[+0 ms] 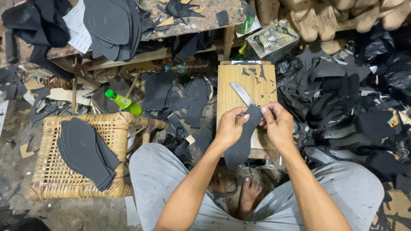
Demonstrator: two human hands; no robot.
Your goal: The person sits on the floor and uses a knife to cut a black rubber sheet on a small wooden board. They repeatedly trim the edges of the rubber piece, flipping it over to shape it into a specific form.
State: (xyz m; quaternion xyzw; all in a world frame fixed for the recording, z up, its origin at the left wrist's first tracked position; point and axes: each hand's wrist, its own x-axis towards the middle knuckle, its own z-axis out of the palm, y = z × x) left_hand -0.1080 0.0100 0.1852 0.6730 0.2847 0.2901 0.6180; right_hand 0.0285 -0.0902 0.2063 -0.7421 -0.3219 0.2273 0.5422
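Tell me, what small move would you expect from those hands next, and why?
Probably a short draw of the knife blade along the upper edge of the dark insole piece. The left hand pinches the piece over the wooden board, and the right hand holds the knife with its blade at that top end.

A shoemaking workshop is shown: around the wooden cutting board (246, 92), black sole cutouts (85, 152) are stacked on a wicker stool (51, 179), scraps are strewn, and wooden lasts (325, 19) are piled behind.
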